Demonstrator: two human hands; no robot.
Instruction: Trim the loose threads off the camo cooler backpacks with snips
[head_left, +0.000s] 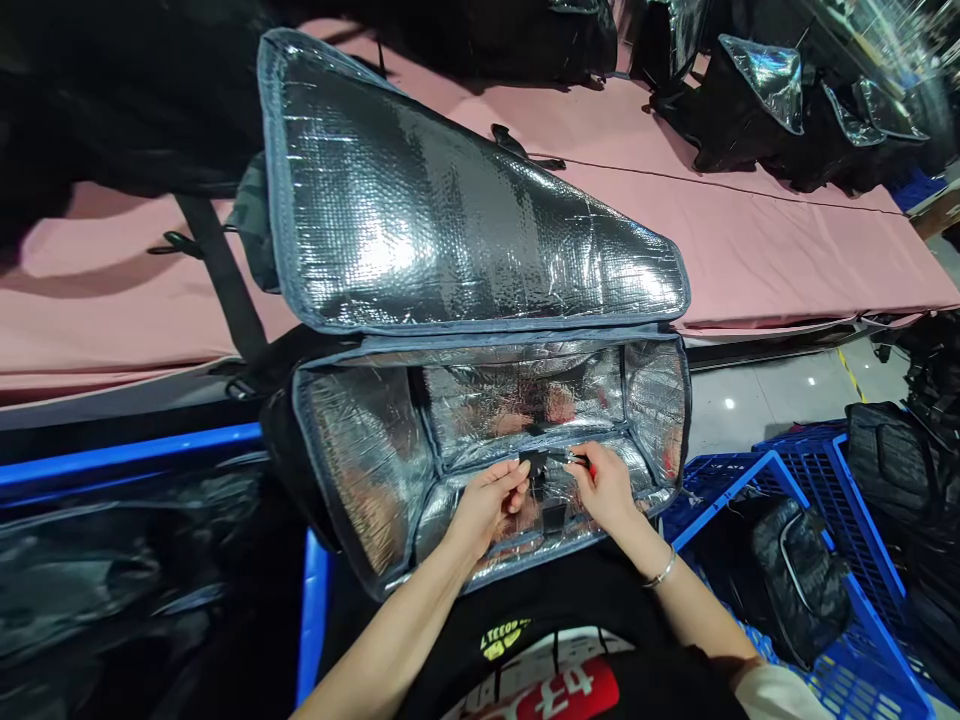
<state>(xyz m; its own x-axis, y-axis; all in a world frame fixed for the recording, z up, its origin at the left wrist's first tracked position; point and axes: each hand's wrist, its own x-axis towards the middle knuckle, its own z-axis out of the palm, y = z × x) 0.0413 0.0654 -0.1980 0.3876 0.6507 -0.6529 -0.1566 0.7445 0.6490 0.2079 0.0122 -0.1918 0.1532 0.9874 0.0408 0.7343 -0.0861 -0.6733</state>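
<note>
An insulated bag (360, 465) with a silvery foil lining and grey edging stands open in front of me. Its foil-lined lid (450, 220) is folded back away from me. Over the bag's opening, my left hand (486, 505) pinches the end of a short black strap (534, 465). My right hand (606, 490) is closed on a small black-and-red item (591, 467) at the strap's other side; its kind is mostly hidden by the fingers. A black patch (553, 518) shows on the near foil wall below.
Behind the bag runs a pink-covered table (750, 235) with several black foil-lined bags (757, 100) on it. Blue crates (780, 470) at the right hold dark bags (780, 570). Another blue-rimmed crate (150, 450) with dark bags stands at the left.
</note>
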